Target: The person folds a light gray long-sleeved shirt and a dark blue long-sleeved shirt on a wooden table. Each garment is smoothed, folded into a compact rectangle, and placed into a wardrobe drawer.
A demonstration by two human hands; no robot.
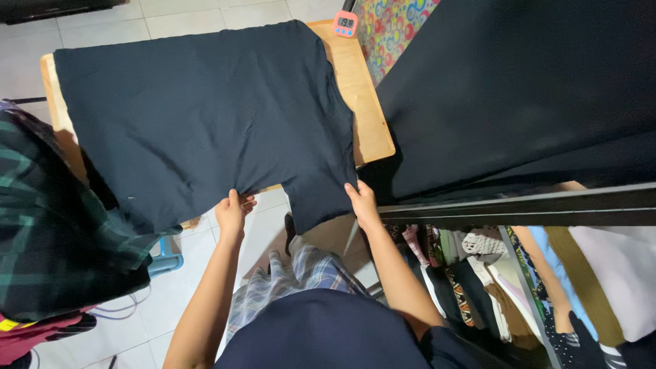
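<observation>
While a dark shirt (198,116) lies spread on the wooden table (362,102) at upper centre, left hand (232,212) and right hand (361,201) each pinch its lower edge.

dark shirt (198,116): 1 | wooden table (362,102): 1 | pink timer (346,24): 1 | hands: 2 (232,212) (360,199)

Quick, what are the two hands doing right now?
Left hand: closed, pinching the near edge of the dark cloth.
Right hand: closed, gripping the cloth's hanging flap.
</observation>
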